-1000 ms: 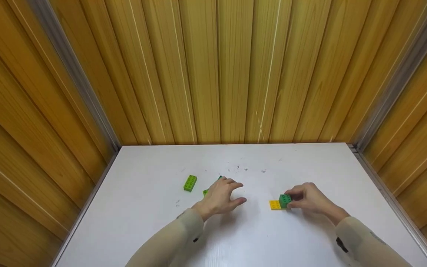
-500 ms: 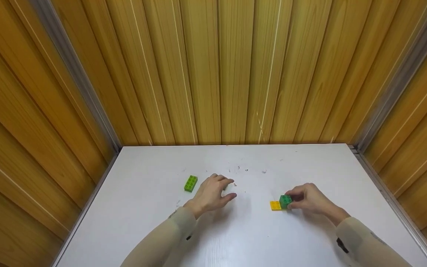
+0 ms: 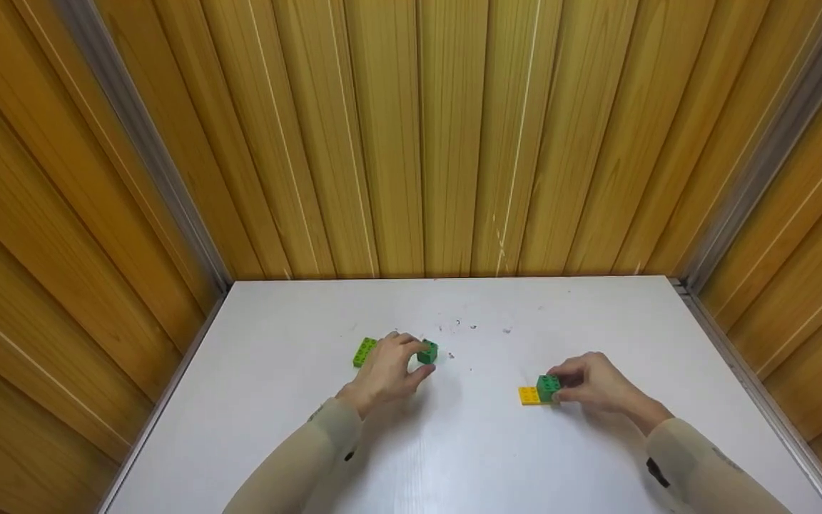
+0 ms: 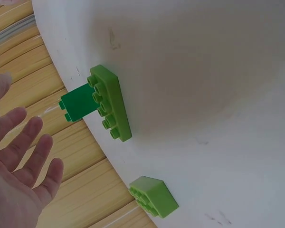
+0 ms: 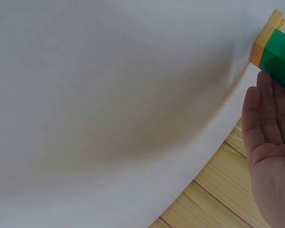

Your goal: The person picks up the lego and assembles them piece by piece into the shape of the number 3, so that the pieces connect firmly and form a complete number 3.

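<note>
Fingers (image 4: 38, 154) hang apart near a green brick (image 4: 80, 102) that seems just behind a lime block (image 4: 115, 99).

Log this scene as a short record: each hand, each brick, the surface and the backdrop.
Left hand: holds nothing, fingers apart from the bricks
Right hand: grips the green brick
Yellow piece: flat on the table, green brick on top of it
Second green brick: near the left hand's fingertips
Lime brick: partly covered by the left hand in the head view
Lime plate: beside the second green brick, seen in the left wrist view
Surface: white table
Backdrop: wood-look panels
</note>
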Motion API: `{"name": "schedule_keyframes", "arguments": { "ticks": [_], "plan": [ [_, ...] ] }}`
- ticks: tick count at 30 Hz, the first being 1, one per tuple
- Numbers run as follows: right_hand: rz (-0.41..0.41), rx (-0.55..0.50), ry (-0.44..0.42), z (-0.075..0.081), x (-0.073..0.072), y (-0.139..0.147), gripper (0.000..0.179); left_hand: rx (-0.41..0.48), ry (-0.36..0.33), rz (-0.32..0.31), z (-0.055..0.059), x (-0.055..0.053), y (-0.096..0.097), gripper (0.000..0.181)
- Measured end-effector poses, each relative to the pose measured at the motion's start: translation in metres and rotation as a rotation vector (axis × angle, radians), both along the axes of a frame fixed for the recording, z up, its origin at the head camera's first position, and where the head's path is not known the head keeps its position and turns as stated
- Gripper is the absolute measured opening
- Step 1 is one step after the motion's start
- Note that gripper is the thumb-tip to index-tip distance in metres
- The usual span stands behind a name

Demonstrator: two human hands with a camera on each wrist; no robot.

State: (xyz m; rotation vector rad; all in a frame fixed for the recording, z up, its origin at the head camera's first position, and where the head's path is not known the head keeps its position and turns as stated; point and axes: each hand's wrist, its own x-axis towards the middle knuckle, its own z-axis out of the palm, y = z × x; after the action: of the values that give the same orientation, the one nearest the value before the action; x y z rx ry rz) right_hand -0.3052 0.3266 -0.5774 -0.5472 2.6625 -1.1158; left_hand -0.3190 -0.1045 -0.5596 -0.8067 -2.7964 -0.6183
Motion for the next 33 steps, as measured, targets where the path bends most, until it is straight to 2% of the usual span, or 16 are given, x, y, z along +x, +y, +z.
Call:
{"name": "schedule_keyframes", "arguments": {
  "ticks": [4, 6, 17, 22, 28, 33],
  "plan": [
    [-0.006, 0.003, -0.005, 0.0, -0.001, 0.0, 0.037, 0.017, 0.043, 0.011, -0.003, -0.004, -0.008, 0.033],
    [-0.002, 0.002, -0.003, -0.001, -0.001, -0.001, 0.037, 0.032, 0.043, 0.025, -0.004, -0.005, -0.012, 0.032],
    [-0.004, 0.005, -0.002, 0.0, 0.0, -0.001, 0.037, 0.068, -0.112, 0.197, -0.009, -0.004, -0.031, 0.036],
    [0.009, 0.019, 0.034, 0.0, 0.0, -0.001, 0.036, 0.096, -0.13, 0.263, -0.013, -0.007, -0.038, 0.035],
    [-0.008, 0.029, 0.022, -0.002, -0.001, 0.0, 0.037, 0.169, -0.186, 0.326, -0.017, -0.012, -0.045, 0.035],
    [-0.01, 0.018, 0.016, -0.001, -0.001, 0.0, 0.037, 0.188, -0.157, 0.357, -0.02, -0.015, -0.049, 0.034]
  ]
}}
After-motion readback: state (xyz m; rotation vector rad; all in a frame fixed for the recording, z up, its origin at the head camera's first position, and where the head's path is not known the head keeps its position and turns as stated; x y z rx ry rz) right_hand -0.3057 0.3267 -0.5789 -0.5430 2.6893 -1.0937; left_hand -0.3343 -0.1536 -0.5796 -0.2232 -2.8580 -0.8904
